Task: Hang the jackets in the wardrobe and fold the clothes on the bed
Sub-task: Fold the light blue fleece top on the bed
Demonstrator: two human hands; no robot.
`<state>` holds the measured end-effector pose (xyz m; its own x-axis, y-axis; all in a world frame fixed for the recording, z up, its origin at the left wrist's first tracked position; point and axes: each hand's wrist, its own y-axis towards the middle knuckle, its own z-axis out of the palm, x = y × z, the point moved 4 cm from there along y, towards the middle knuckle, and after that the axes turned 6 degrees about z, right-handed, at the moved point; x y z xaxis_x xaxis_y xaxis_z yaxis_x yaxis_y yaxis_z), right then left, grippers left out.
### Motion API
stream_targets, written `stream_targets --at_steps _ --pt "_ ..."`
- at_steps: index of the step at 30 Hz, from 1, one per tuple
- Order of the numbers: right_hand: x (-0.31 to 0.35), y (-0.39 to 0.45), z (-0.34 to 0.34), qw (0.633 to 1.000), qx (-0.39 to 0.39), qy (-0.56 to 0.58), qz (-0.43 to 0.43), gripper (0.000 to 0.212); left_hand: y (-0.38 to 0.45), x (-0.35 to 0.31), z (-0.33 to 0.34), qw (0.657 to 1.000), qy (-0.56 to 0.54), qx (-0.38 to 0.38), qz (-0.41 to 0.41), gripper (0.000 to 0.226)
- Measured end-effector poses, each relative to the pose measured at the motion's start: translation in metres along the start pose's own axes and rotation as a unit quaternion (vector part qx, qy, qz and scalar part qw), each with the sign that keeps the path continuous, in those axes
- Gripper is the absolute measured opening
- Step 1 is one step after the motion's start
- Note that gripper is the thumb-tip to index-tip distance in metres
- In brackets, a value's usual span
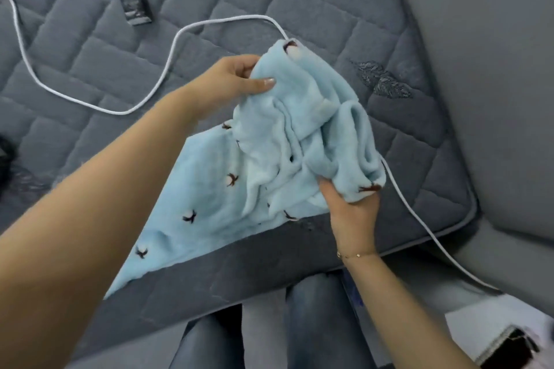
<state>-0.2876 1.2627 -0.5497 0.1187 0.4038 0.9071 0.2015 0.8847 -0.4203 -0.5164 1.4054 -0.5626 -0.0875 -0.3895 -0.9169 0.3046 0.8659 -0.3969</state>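
Both the left hand point(239, 81) and right hand point(350, 204) pinch the bunched pale-blue fleece garment point(284, 141); best shake it flat on the grey quilted bed point(90, 54) before folding.

Two hands – left point(236, 78), right point(350, 204) – with one light-blue fleece garment point(269, 165) between them. One white cable point(150, 90) loops past the left hand. One small dark box point(136, 7) lies beyond it – all on one bed point(404, 141).
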Motion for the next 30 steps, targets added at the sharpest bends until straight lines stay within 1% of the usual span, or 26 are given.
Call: stream_targets --at_steps 1,2,4,5,6,8,9,10,11,13,14,15,16,17,18,19,20,21,22,23,24,25,26,27,29,30 --pt "0.005 -0.02 0.016 0.999 0.019 -0.02 -0.026 0.053 -0.025 -0.003 -0.02 1.0 -0.008 0.01 0.015 0.031" --pt "0.007 -0.04 0.033 0.997 0.04 -0.045 -0.045 0.048 -0.051 -0.002 -0.043 0.999 -0.014 0.011 0.028 0.034" --pt "0.003 -0.081 0.074 0.987 0.071 -0.123 -0.08 0.031 -0.107 0.005 -0.092 0.999 -0.024 -0.006 0.045 0.034" --pt "-0.002 -0.1 0.098 0.976 0.086 -0.169 -0.109 0.027 -0.136 0.013 -0.117 0.999 -0.019 -0.02 0.044 0.034" --pt "-0.009 -0.12 0.122 0.96 0.112 -0.206 -0.156 0.026 -0.165 0.023 -0.14 0.999 -0.007 -0.035 0.038 0.035" --pt "-0.034 -0.159 0.173 0.916 0.189 -0.251 -0.249 0.023 -0.218 0.053 -0.183 0.997 0.014 -0.07 0.016 0.037" --pt "-0.054 -0.176 0.196 0.898 0.225 -0.278 -0.256 0.026 -0.243 0.071 -0.203 0.996 0.018 -0.091 -0.001 0.038" --pt "-0.077 -0.19 0.217 0.88 0.255 -0.317 -0.244 0.034 -0.265 0.09 -0.22 0.993 0.021 -0.11 -0.021 0.041" --pt "-0.101 -0.202 0.236 0.853 0.283 -0.374 -0.232 0.044 -0.284 0.111 -0.235 0.991 0.022 -0.127 -0.042 0.044" --pt "-0.15 -0.221 0.268 0.756 0.337 -0.515 -0.224 0.057 -0.319 0.154 -0.258 0.983 0.003 -0.161 -0.09 0.04" --pt "-0.171 -0.228 0.278 0.707 0.367 -0.57 -0.2 0.061 -0.334 0.174 -0.266 0.977 -0.011 -0.181 -0.112 0.034" --pt "-0.187 -0.234 0.284 0.67 0.393 -0.606 -0.172 0.063 -0.347 0.191 -0.272 0.969 -0.022 -0.208 -0.135 0.029" --pt "-0.197 -0.237 0.287 0.651 0.405 -0.622 -0.158 0.064 -0.357 0.203 -0.276 0.957 -0.024 -0.245 -0.152 0.027" --pt "-0.201 -0.239 0.288 0.647 0.407 -0.626 -0.158 0.062 -0.365 0.21 -0.28 0.945 -0.022 -0.286 -0.155 0.026" --pt "-0.198 -0.24 0.287 0.657 0.406 -0.615 -0.16 0.059 -0.371 0.212 -0.281 0.935 -0.017 -0.325 -0.139 0.027" --pt "-0.19 -0.241 0.284 0.677 0.407 -0.593 -0.159 0.052 -0.371 0.209 -0.28 0.93 -0.013 -0.352 -0.107 0.026" --pt "-0.179 -0.24 0.28 0.701 0.408 -0.561 -0.163 0.045 -0.369 0.201 -0.277 0.93 -0.012 -0.361 -0.069 0.024" --pt "-0.166 -0.237 0.274 0.722 0.401 -0.533 -0.181 0.039 -0.365 0.193 -0.272 0.936 -0.014 -0.35 -0.035 0.025" --pt "-0.152 -0.232 0.267 0.736 0.384 -0.515 -0.215 0.036 -0.359 0.184 -0.264 0.947 -0.008 -0.32 -0.008 0.031" --pt "-0.138 -0.225 0.261 0.742 0.358 -0.506 -0.255 0.036 -0.351 0.176 -0.256 0.96 0.023 -0.278 0.008 0.042" --pt "-0.125 -0.216 0.256 0.745 0.325 -0.506 -0.29 0.038 -0.342 0.17 -0.247 0.969 0.087 -0.232 0.014 0.058" --pt "-0.115 -0.205 0.251 0.745 0.289 -0.511 -0.316 0.041 -0.331 0.165 -0.24 0.967 0.167 -0.194 0.015 0.073" --pt "-0.108 -0.192 0.248 0.742 0.255 -0.521 -0.335 0.045 -0.32 0.161 -0.234 0.957 0.237 -0.169 0.01 0.086" --pt "-0.104 -0.177 0.246 0.736 0.229 -0.537 -0.342 0.052 -0.309 0.158 -0.23 0.946 0.283 -0.157 -0.002 0.096" --pt "-0.102 -0.149 0.244 0.726 0.205 -0.567 -0.331 0.07 -0.29 0.156 -0.225 0.939 0.305 -0.153 -0.037 0.107" --pt "-0.103 -0.136 0.245 0.726 0.206 -0.574 -0.317 0.077 -0.283 0.156 -0.224 0.942 0.292 -0.16 -0.044 0.107"
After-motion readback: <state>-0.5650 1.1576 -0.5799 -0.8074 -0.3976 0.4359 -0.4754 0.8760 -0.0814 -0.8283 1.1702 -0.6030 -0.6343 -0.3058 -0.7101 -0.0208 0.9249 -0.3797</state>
